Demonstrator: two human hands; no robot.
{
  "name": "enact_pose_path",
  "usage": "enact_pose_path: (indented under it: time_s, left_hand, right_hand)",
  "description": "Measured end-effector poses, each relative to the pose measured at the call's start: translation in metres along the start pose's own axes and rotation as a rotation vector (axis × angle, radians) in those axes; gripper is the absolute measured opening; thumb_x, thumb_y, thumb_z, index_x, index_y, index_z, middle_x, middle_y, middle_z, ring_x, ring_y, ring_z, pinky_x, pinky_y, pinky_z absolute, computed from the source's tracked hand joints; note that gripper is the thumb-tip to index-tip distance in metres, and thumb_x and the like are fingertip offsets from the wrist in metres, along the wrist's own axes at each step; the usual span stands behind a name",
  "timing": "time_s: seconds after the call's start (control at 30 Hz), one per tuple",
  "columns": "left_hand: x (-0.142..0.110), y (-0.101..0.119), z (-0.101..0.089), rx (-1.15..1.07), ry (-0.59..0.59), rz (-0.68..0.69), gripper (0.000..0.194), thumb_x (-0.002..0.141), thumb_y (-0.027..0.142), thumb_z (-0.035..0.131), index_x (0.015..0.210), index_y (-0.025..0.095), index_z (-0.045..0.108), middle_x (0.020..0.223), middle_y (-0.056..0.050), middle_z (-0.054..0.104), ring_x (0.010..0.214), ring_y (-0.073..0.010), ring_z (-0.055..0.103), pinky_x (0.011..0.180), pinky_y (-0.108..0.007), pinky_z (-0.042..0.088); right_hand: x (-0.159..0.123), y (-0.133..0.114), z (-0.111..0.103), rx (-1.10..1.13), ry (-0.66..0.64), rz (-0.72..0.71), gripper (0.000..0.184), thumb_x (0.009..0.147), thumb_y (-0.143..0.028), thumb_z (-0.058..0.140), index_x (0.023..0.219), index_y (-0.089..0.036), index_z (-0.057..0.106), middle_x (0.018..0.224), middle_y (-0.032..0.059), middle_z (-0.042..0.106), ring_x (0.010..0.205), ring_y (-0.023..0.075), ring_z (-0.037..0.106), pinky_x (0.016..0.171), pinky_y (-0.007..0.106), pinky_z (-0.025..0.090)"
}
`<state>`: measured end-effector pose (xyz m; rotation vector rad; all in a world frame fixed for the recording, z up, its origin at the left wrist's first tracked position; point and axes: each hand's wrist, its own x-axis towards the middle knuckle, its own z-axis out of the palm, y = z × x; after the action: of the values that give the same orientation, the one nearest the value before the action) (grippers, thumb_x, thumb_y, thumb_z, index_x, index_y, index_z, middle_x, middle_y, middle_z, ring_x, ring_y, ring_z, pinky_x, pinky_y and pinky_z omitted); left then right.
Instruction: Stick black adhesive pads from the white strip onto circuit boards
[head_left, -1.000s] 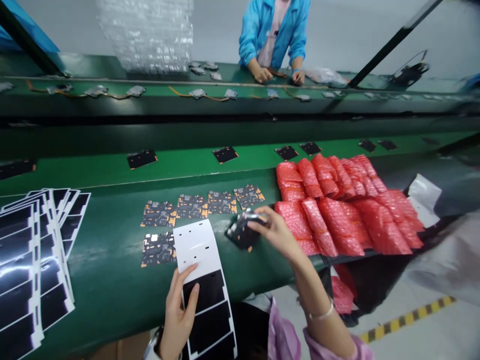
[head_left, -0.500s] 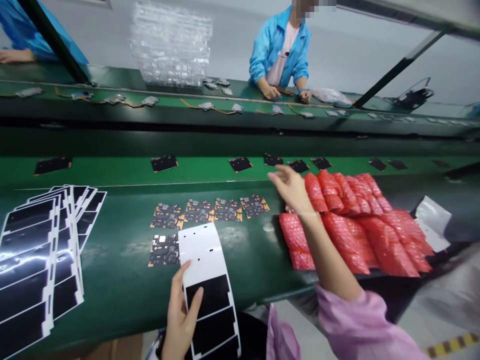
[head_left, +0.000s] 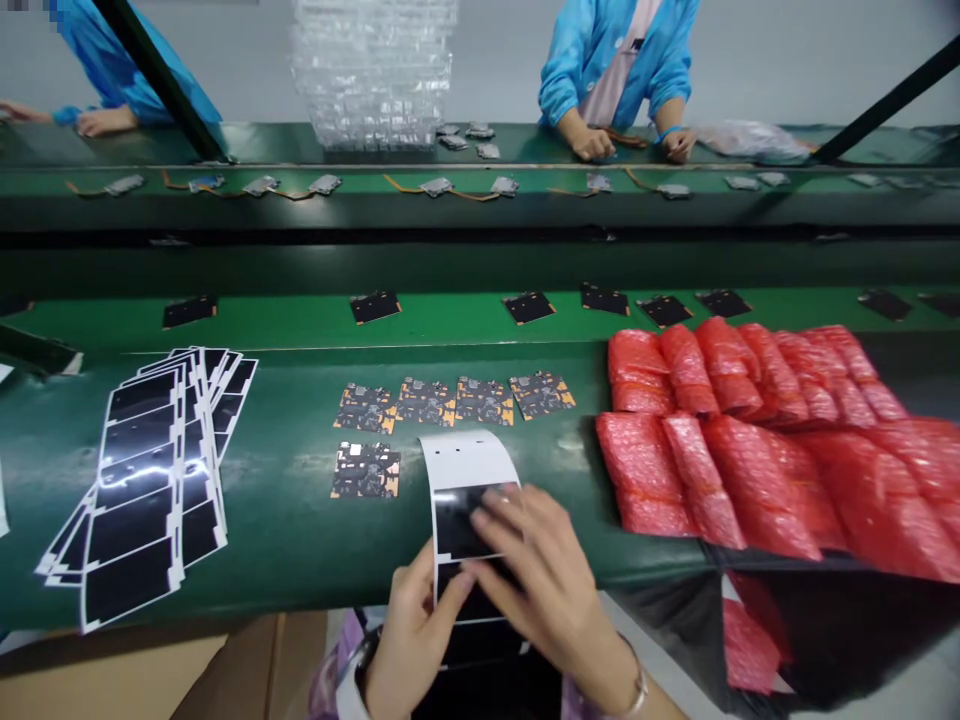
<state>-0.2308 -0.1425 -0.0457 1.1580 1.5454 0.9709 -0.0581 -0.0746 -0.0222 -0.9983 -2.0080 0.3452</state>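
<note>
Fingers of both hands are closed on a strip of black sheets on white backing: the left hand grips its left edge, and the right hand curves over a black sheet. The strip's long axis points away from the person, with its bare white end lying on the green counter and its near end hanging over the counter's front edge. To the right, red bubble-wrap bags lie flat in overlapping rows, their plastic puffy and dimpled. To the left sits a fanned pile of similar strips, glossy black with white borders. Five square circuit boards, dark with orange edges, lie just beyond and beside the strip, four in a row and one apart. Farther off stands a tall stack of clear plastic trays, near a co-worker in a blue jacket. A thin bracelet circles the right wrist.
</note>
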Motion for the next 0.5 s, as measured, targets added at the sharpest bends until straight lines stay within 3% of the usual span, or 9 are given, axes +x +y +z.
enact_pose_path:
  time_s: [0.1, 0.17, 0.3, 0.4, 0.43, 0.5]
  left_hand:
    - [-0.005, 0.004, 0.000, 0.217, 0.007, 0.166, 0.027, 0.095, 0.034, 0.058, 0.109, 0.022, 0.078, 0.061, 0.001, 0.069, 0.052, -0.0140, 0.060, 0.057, -0.022, 0.054]
    - [-0.007, 0.010, -0.003, 0.297, -0.002, 0.298, 0.023, 0.096, 0.028, 0.057, 0.101, 0.023, 0.078, 0.055, 0.003, 0.066, 0.047, -0.0126, 0.059, 0.057, -0.020, 0.054]
    - [-0.008, 0.018, -0.008, 0.348, 0.034, 0.492, 0.018, 0.095, 0.020, 0.058, 0.090, 0.024, 0.074, 0.062, 0.002, 0.071, 0.048, -0.0120, 0.065, 0.056, -0.016, 0.053]
    - [-0.010, 0.014, -0.004, 0.317, 0.029, 0.527, 0.014, 0.094, 0.017, 0.061, 0.096, 0.027, 0.072, 0.068, 0.003, 0.075, 0.052, -0.0117, 0.070, 0.057, -0.014, 0.054]
    - [-0.012, 0.010, -0.001, 0.284, 0.044, 0.502, 0.016, 0.093, 0.018, 0.063, 0.104, 0.028, 0.070, 0.073, 0.003, 0.077, 0.056, -0.0122, 0.072, 0.060, -0.014, 0.055]
    - [-0.014, 0.002, 0.006, 0.177, 0.156, 0.424, 0.044, 0.094, 0.021, 0.065, 0.135, 0.032, 0.054, 0.097, 0.000, 0.080, 0.075, -0.0148, 0.078, 0.072, -0.018, 0.059]
  right_hand:
    - [0.001, -0.014, -0.012, 0.024, -0.162, -0.242, 0.026, 0.096, -0.014, 0.064, 0.122, -0.014, 0.069, 0.113, 0.0093, 0.078, 0.111, 0.0230, 0.073, 0.107, 0.037, 0.057]
    - [0.003, -0.019, -0.020, 0.058, -0.186, -0.273, 0.023, 0.099, -0.011, 0.056, 0.116, -0.008, 0.070, 0.114, 0.0123, 0.077, 0.112, 0.0224, 0.072, 0.104, 0.031, 0.058]
    - [0.011, -0.023, -0.029, 0.149, -0.220, -0.308, 0.029, 0.100, -0.008, 0.047, 0.118, -0.006, 0.070, 0.111, 0.0141, 0.078, 0.114, 0.0220, 0.072, 0.102, 0.029, 0.059]
    - [0.016, -0.019, -0.026, 0.227, -0.158, -0.231, 0.032, 0.099, -0.007, 0.050, 0.124, -0.015, 0.068, 0.106, 0.0081, 0.080, 0.102, 0.0198, 0.076, 0.090, 0.027, 0.064]
    - [0.017, -0.016, -0.024, 0.235, -0.102, -0.145, 0.031, 0.098, -0.008, 0.052, 0.121, -0.020, 0.069, 0.101, 0.0053, 0.081, 0.093, 0.0194, 0.078, 0.083, 0.026, 0.066]
    - [0.017, -0.008, -0.020, 0.175, 0.115, 0.155, 0.025, 0.098, -0.013, 0.057, 0.113, -0.026, 0.073, 0.090, 0.0022, 0.081, 0.073, 0.0199, 0.078, 0.067, 0.027, 0.067]
